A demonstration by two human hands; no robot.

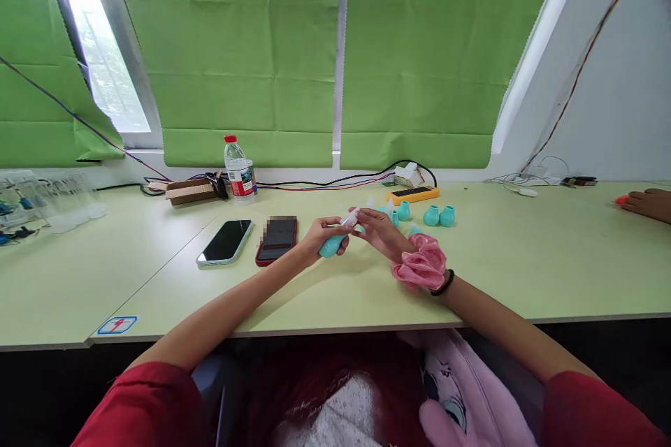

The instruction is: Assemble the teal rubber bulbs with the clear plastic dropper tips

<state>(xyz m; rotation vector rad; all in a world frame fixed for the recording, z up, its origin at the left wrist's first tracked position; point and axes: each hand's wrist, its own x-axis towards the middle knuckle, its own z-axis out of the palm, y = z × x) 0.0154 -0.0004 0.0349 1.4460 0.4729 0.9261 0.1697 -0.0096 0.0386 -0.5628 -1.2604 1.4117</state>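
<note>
My left hand (316, 237) is closed around a teal bulb-shaped piece (331, 246) above the table. A small whitish translucent nozzle-like piece (350, 217) sits at the upper end of the bulb, between my two hands. My right hand (384, 233) pinches this whitish piece from the right; whether it is joined to the bulb I cannot tell. Just beyond my right hand stand several small teal pots with open necks (431, 215), and more whitish pieces (389, 206) lie there, partly hidden by the hand. My right wrist wears a pink scrunchie (421, 262).
Left of my hands lie a phone with a dark screen (225, 242) and a red-cased phone (277, 241). Farther back are a water bottle (240, 171), a brown box (193, 191), an orange-yellow tool (412, 195) and cables. Another person's hand (650, 204) rests at the far right.
</note>
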